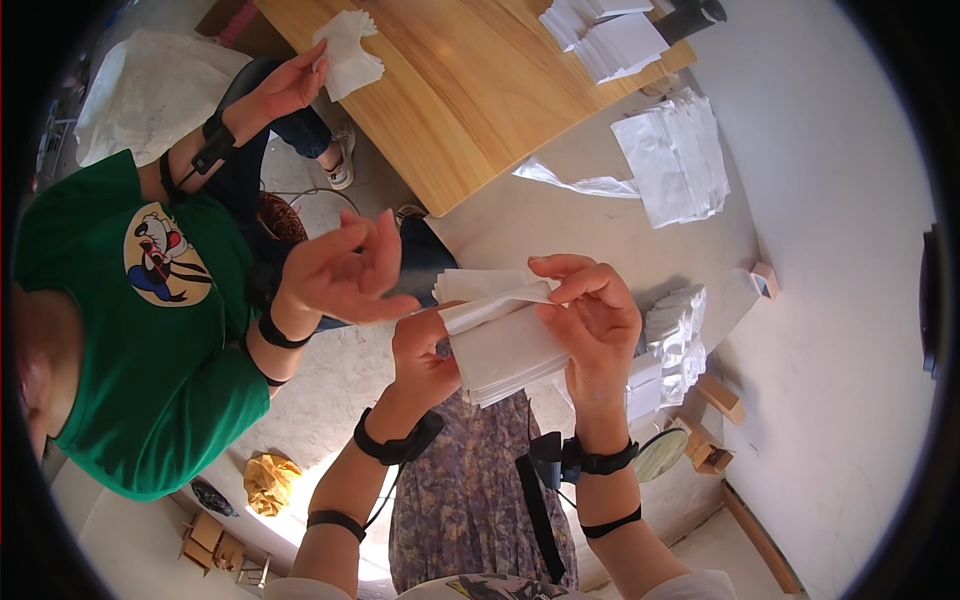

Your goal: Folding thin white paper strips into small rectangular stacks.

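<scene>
A thick stack of thin white paper pieces (pixel 512 358), perhaps bags or folded sheets, is held in front of me above my lap. My left hand (pixel 424 352) is closed round its left edge, partly hidden by it. At the upper right corner my right hand (pixel 596 325) pinches the raised edge of the top layers between thumb and fingers. Just left of the stack hovers a co-worker's hand (pixel 350 268), fingers loosely spread and holding nothing. The co-worker's other hand (pixel 292 85) grips a smaller bunch of white paper (pixel 350 55) over the table.
A wooden table (pixel 460 100) stands ahead, with white paper stacks (pixel 615 40) at its far right. Another white pile (pixel 672 160) lies beyond its right edge. White bundles (pixel 675 335) and wooden blocks (pixel 715 450) sit right of me. The co-worker in a green shirt (pixel 150 330) is at left.
</scene>
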A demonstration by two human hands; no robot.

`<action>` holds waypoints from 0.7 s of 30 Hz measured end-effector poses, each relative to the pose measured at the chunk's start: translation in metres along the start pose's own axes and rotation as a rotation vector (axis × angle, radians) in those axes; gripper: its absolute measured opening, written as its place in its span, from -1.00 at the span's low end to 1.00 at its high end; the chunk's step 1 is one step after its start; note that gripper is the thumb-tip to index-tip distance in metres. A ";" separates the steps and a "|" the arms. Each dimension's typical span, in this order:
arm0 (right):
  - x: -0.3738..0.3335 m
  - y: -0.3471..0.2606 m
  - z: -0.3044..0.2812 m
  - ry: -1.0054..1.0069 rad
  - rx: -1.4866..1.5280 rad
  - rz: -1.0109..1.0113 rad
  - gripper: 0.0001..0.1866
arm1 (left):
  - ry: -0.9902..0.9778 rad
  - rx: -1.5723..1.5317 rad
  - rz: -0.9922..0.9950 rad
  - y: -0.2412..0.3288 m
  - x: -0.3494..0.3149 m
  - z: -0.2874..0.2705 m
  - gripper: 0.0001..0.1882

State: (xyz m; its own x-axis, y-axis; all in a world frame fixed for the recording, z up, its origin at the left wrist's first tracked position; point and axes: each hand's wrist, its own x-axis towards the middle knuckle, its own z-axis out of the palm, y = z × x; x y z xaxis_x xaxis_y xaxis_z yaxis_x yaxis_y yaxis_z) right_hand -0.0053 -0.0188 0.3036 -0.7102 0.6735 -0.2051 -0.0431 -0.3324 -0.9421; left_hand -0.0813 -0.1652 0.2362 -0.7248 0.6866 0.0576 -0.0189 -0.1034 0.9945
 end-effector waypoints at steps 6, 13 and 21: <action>-0.001 0.000 -0.013 0.004 0.024 0.012 -0.80 | -0.029 0.010 0.010 -0.012 -0.007 0.005 -0.65; -0.008 -0.011 -0.022 -0.028 0.048 0.104 -0.79 | -0.142 0.091 0.045 -0.006 -0.004 0.009 -0.60; -0.012 -0.019 -0.044 -0.126 0.097 0.062 -0.81 | -0.109 -0.015 -0.028 -0.012 -0.011 0.026 -0.61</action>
State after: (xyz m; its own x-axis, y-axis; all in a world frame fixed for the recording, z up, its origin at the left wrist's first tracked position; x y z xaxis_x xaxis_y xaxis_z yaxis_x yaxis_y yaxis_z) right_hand 0.0353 0.0087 0.3121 -0.7960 0.5633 -0.2218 -0.0593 -0.4371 -0.8975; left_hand -0.0556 -0.1529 0.2257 -0.6449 0.7632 0.0399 -0.0487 -0.0932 0.9945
